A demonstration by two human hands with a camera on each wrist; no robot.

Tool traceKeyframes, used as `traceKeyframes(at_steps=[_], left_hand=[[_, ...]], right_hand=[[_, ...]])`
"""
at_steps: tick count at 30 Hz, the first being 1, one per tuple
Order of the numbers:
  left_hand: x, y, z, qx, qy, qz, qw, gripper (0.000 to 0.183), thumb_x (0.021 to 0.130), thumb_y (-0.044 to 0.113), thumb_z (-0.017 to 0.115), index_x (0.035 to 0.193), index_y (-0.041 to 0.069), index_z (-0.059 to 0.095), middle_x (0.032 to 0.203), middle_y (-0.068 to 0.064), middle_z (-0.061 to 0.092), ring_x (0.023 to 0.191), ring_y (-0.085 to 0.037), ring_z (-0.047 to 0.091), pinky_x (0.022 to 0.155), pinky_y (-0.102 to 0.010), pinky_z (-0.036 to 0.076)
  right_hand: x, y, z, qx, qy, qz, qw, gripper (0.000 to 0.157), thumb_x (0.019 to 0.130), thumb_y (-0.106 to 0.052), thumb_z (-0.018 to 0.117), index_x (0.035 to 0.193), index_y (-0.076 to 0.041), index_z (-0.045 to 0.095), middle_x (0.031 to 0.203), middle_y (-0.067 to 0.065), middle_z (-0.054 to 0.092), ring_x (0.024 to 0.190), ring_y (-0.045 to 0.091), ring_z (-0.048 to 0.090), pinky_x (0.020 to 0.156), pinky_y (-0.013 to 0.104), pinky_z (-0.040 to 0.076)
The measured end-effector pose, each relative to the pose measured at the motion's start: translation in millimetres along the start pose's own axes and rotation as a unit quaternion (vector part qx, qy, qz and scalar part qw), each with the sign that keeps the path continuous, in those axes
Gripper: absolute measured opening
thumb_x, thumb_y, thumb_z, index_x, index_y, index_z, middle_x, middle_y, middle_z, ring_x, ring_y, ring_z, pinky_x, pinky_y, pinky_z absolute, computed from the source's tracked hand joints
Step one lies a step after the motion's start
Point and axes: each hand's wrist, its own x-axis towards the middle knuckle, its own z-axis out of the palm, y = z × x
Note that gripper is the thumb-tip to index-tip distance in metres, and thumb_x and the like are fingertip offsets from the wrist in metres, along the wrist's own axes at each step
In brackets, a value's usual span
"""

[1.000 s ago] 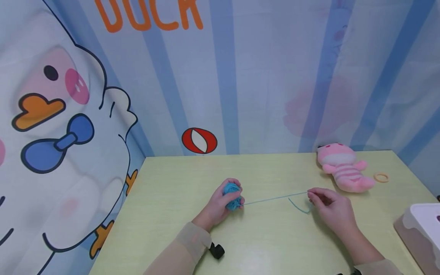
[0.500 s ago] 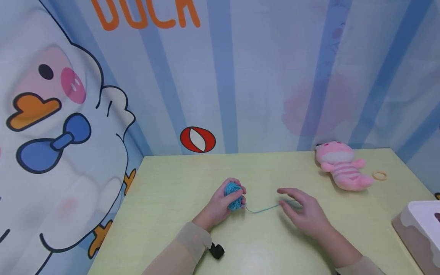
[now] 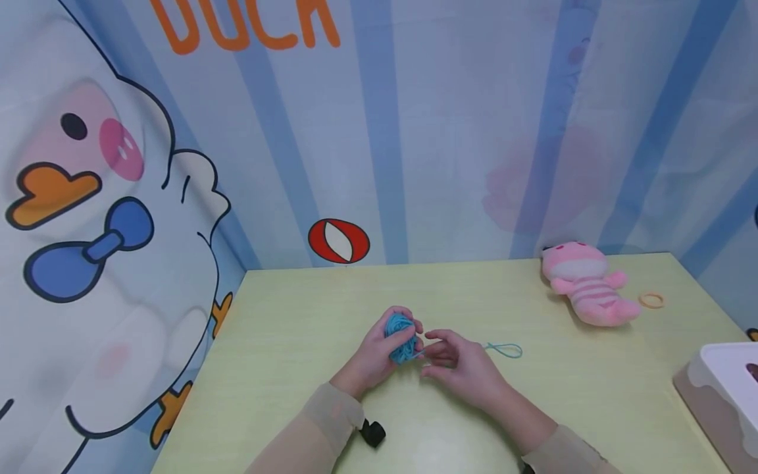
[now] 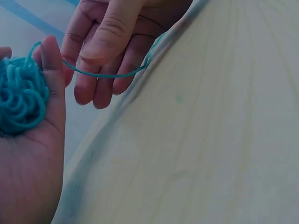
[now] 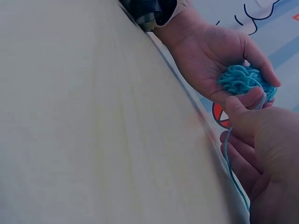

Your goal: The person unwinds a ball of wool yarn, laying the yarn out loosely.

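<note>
A small ball of turquoise yarn [image 3: 401, 337] sits in my left hand [image 3: 379, 345], its thumb laid across the front and fingers curled behind. My right hand [image 3: 464, 372] is close beside it, with thumb and index finger apart and the other fingers loosely bent. From the ball, a yarn strand [image 4: 105, 75] runs across the inner side of the right fingers in the left wrist view. Past the right hand, the yarn's tail [image 3: 512, 355] forms a narrow loop above the table. The right wrist view shows the ball [image 5: 240, 79] on the left palm, partly covered by fingers.
A pink striped plush toy [image 3: 592, 289] lies at the back right of the pale table [image 3: 284, 329], with an orange ring [image 3: 651, 301] beside it. A white and brown box [image 3: 719, 388] stands at the right edge. A printed curtain [image 3: 450, 131] rises behind.
My right hand has let go of the taut yarn and come left, up to the ball. The strand has slackened, its tail trailing on the right. My left hand stays nearly still, holding the ball.
</note>
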Motion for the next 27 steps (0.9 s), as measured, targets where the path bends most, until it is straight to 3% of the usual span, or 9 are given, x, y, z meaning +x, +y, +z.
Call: traceKeyframes(at_steps=[3, 6, 11, 16, 21, 23, 27], left_hand=[[0.4, -0.5, -0.5, -0.005, 0.002, 0.005, 1.0000, 0.014, 0.117, 0.018, 0.053, 0.130, 0.022, 0.050, 0.124, -0.002, 0.060, 0.102, -0.018, 0.066, 0.093, -0.031, 0.063], [0.5, -0.8, -0.5, -0.002, 0.009, 0.009, 0.9999, 0.017, 0.116, 0.018, 0.054, 0.132, 0.019, 0.049, 0.123, -0.003, 0.060, 0.100, -0.018, 0.067, 0.092, -0.029, 0.063], [1.1, -0.9, -3.4, 0.044, 0.039, 0.008, 0.9982, 0.043, 0.114, 0.022, 0.061, 0.149, 0.007, 0.040, 0.124, -0.002, 0.069, 0.098, -0.018, 0.068, 0.092, -0.026, 0.063], [2.4, -2.6, -5.4, 0.086, 0.081, 0.003, 0.9931, 0.052, 0.110, 0.021, 0.069, 0.155, 0.011, 0.045, 0.109, -0.001, 0.073, 0.091, -0.017, 0.068, 0.083, -0.026, 0.061], [2.1, -0.7, -1.4, 0.060, 0.066, 0.010, 0.9960, 0.042, 0.114, 0.016, 0.057, 0.151, 0.002, 0.041, 0.102, -0.003, 0.066, 0.094, -0.017, 0.071, 0.085, -0.030, 0.065], [2.1, -0.2, -1.3, 0.048, 0.049, 0.012, 0.9976, 0.043, 0.115, 0.016, 0.052, 0.150, -0.001, 0.037, 0.107, -0.005, 0.062, 0.097, -0.019, 0.072, 0.088, -0.032, 0.066], [0.5, 0.9, -1.9, 0.030, 0.020, 0.009, 0.9993, 0.039, 0.112, 0.016, 0.052, 0.146, 0.002, 0.038, 0.125, -0.013, 0.052, 0.100, -0.023, 0.070, 0.091, -0.034, 0.065]], right_hand=[[1, 2, 1.1, -0.037, 0.019, -0.012, 0.999, 0.035, 0.096, -0.014, 0.085, 0.128, -0.005, 0.075, 0.108, 0.005, 0.086, 0.098, 0.017, 0.083, 0.089, 0.026, 0.066], [1, 4, -0.1, -0.073, 0.044, -0.035, 0.996, 0.017, 0.097, -0.014, 0.084, 0.115, -0.012, 0.083, 0.103, -0.001, 0.086, 0.090, 0.006, 0.080, 0.084, 0.023, 0.065], [-1, 7, -5.3, -0.087, 0.071, -0.057, 0.992, 0.013, 0.098, -0.010, 0.083, 0.110, -0.015, 0.086, 0.103, -0.004, 0.085, 0.088, 0.002, 0.074, 0.082, 0.024, 0.064], [-4, 9, -12.4, -0.066, 0.078, -0.037, 0.994, 0.010, 0.101, -0.006, 0.078, 0.110, -0.011, 0.082, 0.100, -0.003, 0.083, 0.087, 0.002, 0.073, 0.081, 0.023, 0.063], [-10, 9, -21.2, -0.032, 0.086, -0.018, 0.996, 0.008, 0.104, -0.005, 0.074, 0.111, -0.006, 0.077, 0.096, -0.002, 0.080, 0.088, 0.006, 0.074, 0.084, 0.022, 0.063], [-12, 10, -25.1, -0.020, 0.091, -0.013, 0.996, 0.007, 0.104, -0.005, 0.073, 0.111, -0.005, 0.076, 0.096, -0.001, 0.080, 0.089, 0.008, 0.075, 0.084, 0.022, 0.063], [-16, 13, -33.6, -0.007, 0.107, -0.004, 0.994, 0.007, 0.106, -0.005, 0.071, 0.112, -0.003, 0.075, 0.097, 0.002, 0.079, 0.090, 0.008, 0.076, 0.085, 0.019, 0.063]])
